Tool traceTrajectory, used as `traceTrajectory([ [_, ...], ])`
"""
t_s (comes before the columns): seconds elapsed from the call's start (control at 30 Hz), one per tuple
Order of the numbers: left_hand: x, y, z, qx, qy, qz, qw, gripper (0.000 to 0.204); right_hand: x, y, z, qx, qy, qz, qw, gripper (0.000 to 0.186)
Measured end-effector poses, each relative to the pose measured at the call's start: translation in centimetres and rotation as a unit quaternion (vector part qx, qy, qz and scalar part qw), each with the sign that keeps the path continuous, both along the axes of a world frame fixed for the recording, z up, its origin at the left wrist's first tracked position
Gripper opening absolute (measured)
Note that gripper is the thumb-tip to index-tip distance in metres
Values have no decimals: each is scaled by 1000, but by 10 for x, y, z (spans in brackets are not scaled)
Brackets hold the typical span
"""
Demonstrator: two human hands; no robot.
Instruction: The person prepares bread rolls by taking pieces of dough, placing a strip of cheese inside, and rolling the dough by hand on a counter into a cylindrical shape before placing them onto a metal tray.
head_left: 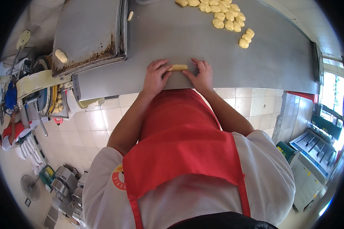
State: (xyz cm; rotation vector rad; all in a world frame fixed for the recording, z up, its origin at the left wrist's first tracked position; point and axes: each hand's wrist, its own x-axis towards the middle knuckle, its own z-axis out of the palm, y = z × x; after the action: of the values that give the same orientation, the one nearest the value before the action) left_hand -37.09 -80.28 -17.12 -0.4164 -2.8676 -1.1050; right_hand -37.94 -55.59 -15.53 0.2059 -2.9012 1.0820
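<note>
A short roll of pale yellow dough point(178, 67) lies crosswise on the grey metal table point(172, 42), close to its near edge. At its left end, my left hand point(156, 77) has its thumb and forefinger closed about the tip, with the other fingers bent. On the other side, my right hand point(202, 75) is open, its thumb touching the right end of the roll and its fingers spread apart beyond it. Further off to the right sit several yellow dough pieces point(229, 16), with a small row of dough balls point(246, 38) nearer to me.
To the left, a stack of worn metal trays point(88, 34) carries one shaped dough piece point(61, 55). A small dough strip point(130, 16) lies beside the stack. Shelves with more dough point(58, 103) stand left of the table. Another person point(14, 131) is at the far left.
</note>
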Motion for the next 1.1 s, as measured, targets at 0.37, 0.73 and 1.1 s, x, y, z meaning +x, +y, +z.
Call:
traceTrajectory([
  [0.37, 13, 30, 19, 159, -108, 171, 966, 54, 4, -5, -9, -66, -9, 1, 998, 48],
  [0.73, -21, -61, 180, 85, -76, 55, 992, 66, -43, -69, 114, -138, 25, 297, 944, 54],
  [1.1, 122, -295, 287, 242, 226, 250, 910, 71, -126, -364, 146, -65, 230, 274, 931, 65],
])
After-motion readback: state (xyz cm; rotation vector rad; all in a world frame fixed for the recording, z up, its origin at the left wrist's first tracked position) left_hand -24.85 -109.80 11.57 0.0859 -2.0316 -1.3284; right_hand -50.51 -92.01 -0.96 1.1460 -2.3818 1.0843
